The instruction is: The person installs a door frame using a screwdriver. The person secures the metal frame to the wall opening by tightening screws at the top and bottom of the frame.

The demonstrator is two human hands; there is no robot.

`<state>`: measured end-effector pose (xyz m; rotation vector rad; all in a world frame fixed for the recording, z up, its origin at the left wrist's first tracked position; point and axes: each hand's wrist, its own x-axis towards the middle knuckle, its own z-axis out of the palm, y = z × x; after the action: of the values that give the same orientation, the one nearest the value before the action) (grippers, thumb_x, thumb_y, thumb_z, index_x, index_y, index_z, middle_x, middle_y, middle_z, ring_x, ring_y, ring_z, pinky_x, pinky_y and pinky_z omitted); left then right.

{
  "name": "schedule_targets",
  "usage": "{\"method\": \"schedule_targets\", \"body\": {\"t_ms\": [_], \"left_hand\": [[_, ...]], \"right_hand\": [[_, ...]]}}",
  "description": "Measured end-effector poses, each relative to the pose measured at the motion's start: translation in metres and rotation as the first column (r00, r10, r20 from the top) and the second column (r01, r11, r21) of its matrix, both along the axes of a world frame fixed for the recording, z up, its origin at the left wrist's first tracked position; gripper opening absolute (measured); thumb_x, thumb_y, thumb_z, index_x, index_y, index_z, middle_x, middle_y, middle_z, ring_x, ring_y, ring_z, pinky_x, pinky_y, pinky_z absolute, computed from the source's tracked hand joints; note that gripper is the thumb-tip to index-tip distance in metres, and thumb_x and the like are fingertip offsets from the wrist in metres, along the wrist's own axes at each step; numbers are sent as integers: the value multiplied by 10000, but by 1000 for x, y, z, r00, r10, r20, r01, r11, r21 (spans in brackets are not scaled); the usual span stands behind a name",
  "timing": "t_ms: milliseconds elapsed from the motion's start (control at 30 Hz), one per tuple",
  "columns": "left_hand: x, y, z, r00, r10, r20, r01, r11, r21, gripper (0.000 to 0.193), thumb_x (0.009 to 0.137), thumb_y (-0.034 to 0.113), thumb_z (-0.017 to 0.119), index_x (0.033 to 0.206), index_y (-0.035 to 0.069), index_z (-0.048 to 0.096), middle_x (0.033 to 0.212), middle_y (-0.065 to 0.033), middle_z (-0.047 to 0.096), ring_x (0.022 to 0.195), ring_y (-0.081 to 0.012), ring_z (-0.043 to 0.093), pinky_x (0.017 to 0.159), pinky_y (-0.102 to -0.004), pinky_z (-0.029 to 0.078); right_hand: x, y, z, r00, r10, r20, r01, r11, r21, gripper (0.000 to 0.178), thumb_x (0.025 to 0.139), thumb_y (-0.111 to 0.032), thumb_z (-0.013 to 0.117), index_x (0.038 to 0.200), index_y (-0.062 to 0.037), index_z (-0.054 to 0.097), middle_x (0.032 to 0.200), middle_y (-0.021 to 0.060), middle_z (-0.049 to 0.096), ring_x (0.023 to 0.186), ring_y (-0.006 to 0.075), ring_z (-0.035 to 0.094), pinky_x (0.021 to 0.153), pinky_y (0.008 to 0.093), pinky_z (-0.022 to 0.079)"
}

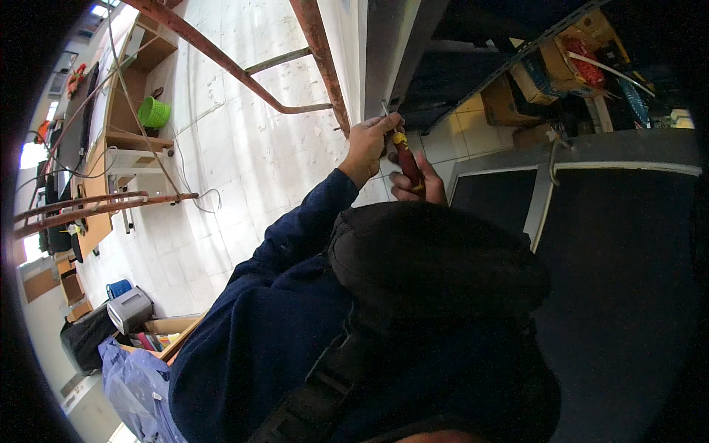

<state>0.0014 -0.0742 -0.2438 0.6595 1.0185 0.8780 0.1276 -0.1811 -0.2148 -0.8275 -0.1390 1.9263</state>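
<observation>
From where I stand, the screwdriver [408, 164] lies between the person's two hands, its long axis slanting from the lower right up and slightly left toward the grey metal post [385, 52]. The right hand [430, 183] is at the handle end, fingers curled around the red and yellow grip. The left hand [363, 151] is nearer the tip, its fingers bunched beside the thin shaft, close against the post; I can't tell whether they pinch the shaft or merely steady themselves there. Whether the tip touches the metal is also too small to make out. Below spreads a pale tiled floor [199, 140], with a rusty red metal frame [317, 55] standing just left of the post. A green basket [153, 112] sits off to the left; cartons [506, 100] and a dark door [613, 244] are on the right.
</observation>
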Motion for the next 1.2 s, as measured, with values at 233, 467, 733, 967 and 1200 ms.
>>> {"method": "schedule_targets", "body": {"t_ms": [233, 467, 733, 967, 1200], "left_hand": [[-6, -1, 16, 996, -74, 55, 80, 991, -110, 299, 965, 318, 679, 1003, 26, 728, 853, -27, 679, 685, -106, 590, 545, -247, 427], [5, 0, 7, 983, 69, 169, -46, 989, -137, 264, 938, 278, 718, 988, 19, 721, 837, -34, 678, 630, -91, 578, 513, -230, 437], [-12, 6, 24, 995, -91, 40, 94, 991, -93, 231, 928, 238, 726, 926, 7, 724, 820, -59, 697, 671, -109, 648, 576, -231, 539], [-11, 9, 22, 991, -111, -79, 113, 993, 20, 229, 938, 202, 703, 989, -19, 725, 852, -69, 708, 701, -136, 663, 587, -242, 547], [-8, 0, 30, 995, -38, 94, 46, 995, -85, 218, 964, 193, 665, 1024, -9, 718, 901, -66, 707, 710, -132, 641, 577, -247, 512]], "right_hand": [[-37, 2, -18, -92, -239, 967, -179, 959, 220, 417, 1015, -497, 516, 1183, -115, 535, 635, -8, 460, 476, 140, 438, 463, 297, 393], [-6, -4, -8, 975, 16, -223, -16, 1000, 2, 418, 1028, -539, 472, 1238, -185, 546, 642, -55, 377, 450, 71, 308, 382, 243, 260], [-44, 6, -22, 702, -129, 701, 88, 992, 94, 434, 1014, -491, 531, 1220, -112, 581, 593, 9, 506, 455, 167, 477, 455, 315, 412], [-24, 4, -12, 63, -256, 965, -171, 949, 263, 391, 1031, -430, 528, 1211, -84, 550, 657, -6, 505, 500, 135, 452, 497, 332, 459], [-8, 0, -25, 919, 116, -376, -62, 986, 152, 503, 1033, -523, 444, 1268, -90, 545, 683, 35, 511, 480, 175, 468, 452, 341, 419]]}}
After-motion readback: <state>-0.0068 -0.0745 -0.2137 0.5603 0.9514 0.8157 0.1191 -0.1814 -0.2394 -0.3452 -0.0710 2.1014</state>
